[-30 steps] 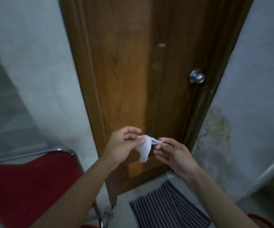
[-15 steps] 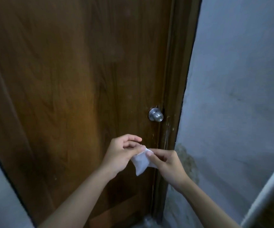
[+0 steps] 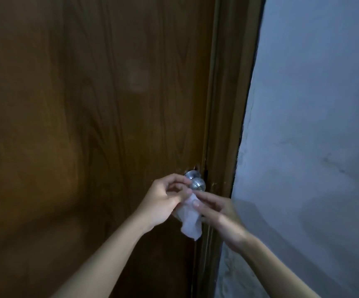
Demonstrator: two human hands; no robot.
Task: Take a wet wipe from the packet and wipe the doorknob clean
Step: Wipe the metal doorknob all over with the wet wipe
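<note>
grip: my left hand (image 3: pixel 163 201) and right hand (image 3: pixel 215 211) both pinch the wet wipe (image 3: pixel 189 222), which hangs bunched between them | target: doorknob (image 3: pixel 196 183) just above and beyond the wipe, shaft pointing out of the door (image 3: pixel 88 125) at me | nearer: left fingertips, beside the knob | next, I judge: lift wipe onto knob

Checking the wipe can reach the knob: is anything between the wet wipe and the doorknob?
Nothing visible. The wet wipe, pinched between the left hand and right hand, hangs just below the doorknob. Only the left hand's fingertips overlap the knob's left edge; its face is uncovered.
</note>
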